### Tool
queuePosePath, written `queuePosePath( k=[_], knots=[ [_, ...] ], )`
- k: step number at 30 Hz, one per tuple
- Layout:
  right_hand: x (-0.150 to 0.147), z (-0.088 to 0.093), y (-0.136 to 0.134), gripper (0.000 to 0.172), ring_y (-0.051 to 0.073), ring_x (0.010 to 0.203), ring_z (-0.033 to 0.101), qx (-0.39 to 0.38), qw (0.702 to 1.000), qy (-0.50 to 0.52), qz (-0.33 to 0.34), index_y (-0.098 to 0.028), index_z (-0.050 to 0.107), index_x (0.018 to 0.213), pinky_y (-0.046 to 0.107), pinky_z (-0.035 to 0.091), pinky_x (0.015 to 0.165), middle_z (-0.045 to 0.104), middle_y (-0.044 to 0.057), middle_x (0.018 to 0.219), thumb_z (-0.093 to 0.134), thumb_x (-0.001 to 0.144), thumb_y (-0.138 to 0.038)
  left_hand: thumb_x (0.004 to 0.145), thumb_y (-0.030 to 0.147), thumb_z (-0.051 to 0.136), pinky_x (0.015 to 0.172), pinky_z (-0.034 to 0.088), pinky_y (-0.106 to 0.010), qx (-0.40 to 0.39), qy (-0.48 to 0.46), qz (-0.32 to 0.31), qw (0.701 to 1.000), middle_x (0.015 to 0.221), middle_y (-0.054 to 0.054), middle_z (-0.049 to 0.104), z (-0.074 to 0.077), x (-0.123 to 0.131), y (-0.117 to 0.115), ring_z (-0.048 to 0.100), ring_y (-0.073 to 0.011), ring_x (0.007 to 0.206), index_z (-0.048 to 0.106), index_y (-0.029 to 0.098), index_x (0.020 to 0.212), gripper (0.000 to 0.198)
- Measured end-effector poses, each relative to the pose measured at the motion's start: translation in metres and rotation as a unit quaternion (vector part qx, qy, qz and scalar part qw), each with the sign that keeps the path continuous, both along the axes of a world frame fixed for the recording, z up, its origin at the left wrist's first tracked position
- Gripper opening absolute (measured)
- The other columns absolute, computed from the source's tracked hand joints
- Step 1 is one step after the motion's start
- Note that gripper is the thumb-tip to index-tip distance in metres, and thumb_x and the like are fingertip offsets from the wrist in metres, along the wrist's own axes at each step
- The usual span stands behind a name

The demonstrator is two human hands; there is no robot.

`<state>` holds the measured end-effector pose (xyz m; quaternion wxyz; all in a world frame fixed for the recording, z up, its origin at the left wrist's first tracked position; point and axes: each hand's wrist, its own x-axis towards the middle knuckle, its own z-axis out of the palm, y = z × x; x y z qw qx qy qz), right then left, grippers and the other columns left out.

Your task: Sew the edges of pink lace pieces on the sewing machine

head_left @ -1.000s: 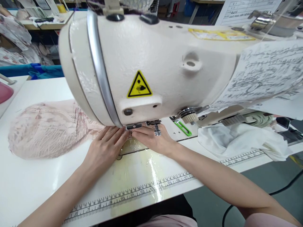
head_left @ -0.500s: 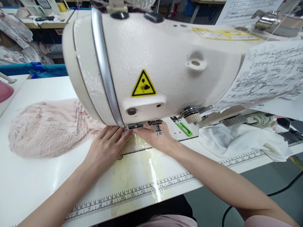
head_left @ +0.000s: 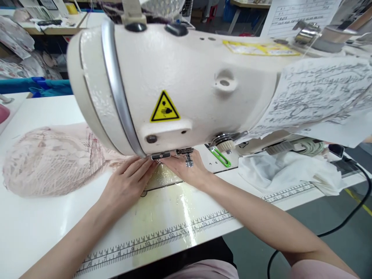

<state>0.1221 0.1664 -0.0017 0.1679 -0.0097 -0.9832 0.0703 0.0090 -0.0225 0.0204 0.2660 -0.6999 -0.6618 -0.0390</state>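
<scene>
A pale pink lace fabric (head_left: 52, 166) lies bunched on the left of the white table and runs in under the head of a sewing machine (head_left: 186, 81). My left hand (head_left: 130, 180) is at the near end of this lace, its fingers close together and pressed on it; the fingertips are partly hidden below the machine head. From the right, my right hand (head_left: 188, 166) reaches in behind the metal thread parts, fingers drawn together and pointing at the left fingertips. What it grips is hidden. The needle area is covered by the machine head and hands.
Green thread snips (head_left: 220, 157) lie right of my right hand. Further right is a crumpled white cloth (head_left: 290, 170). A printed ruler strip (head_left: 157, 242) runs along the table's front edge. Handwritten paper (head_left: 314, 97) hangs on the machine, and a black cable (head_left: 348, 221) loops at the right.
The view has shifted slightly, so the machine and table sit a little further left. Both hands stay at the same place beneath the machine head, and the lace lies much as before.
</scene>
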Motion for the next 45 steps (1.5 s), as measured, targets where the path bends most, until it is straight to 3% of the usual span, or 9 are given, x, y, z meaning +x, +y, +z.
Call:
queuePosePath(
  k=[7,14,31,45],
  knots=[
    [0.013,-0.001,-0.010,0.027,0.015,0.086,0.065,0.030,0.997,0.075,0.021,-0.026,0.068,0.111,0.032,0.045,0.070,0.072,-0.001,0.106,0.046,0.099,-0.038,0.093,0.024,0.053,0.079,0.046,-0.038,-0.022,-0.050,0.079,0.995,0.091,-0.012,0.071,-0.002,-0.003,0.001,0.065,-0.0244,0.081,0.063,0.004,0.113,0.030],
    [0.012,-0.003,-0.007,0.024,0.014,0.083,0.066,0.024,0.994,0.098,0.027,-0.025,0.070,0.108,0.030,0.042,0.069,0.074,0.000,0.101,0.051,0.097,-0.036,0.093,0.018,0.050,0.084,0.043,-0.042,-0.055,-0.061,0.060,0.995,0.123,-0.009,0.066,-0.005,-0.004,-0.002,0.066,-0.0263,0.089,0.056,0.015,0.130,0.037],
    [0.010,-0.001,-0.009,0.026,0.016,0.099,0.063,0.028,0.995,0.092,0.037,-0.024,0.065,0.112,0.035,0.041,0.084,0.070,-0.001,0.113,0.049,0.098,-0.037,0.095,0.025,0.049,0.078,0.040,-0.040,-0.041,-0.040,0.089,0.994,0.113,-0.010,0.071,-0.002,-0.002,0.001,0.065,-0.0271,0.085,0.061,0.012,0.124,0.034],
    [0.006,-0.003,-0.012,0.032,0.022,0.104,0.061,0.047,0.998,0.046,0.017,-0.025,0.061,0.124,0.037,0.043,0.093,0.068,0.007,0.117,0.050,0.097,-0.038,0.096,0.026,0.044,0.083,0.042,-0.043,-0.076,-0.036,0.121,0.989,0.115,-0.012,0.069,-0.002,0.001,0.002,0.064,-0.0296,0.094,0.058,0.013,0.129,0.037]
  ],
)
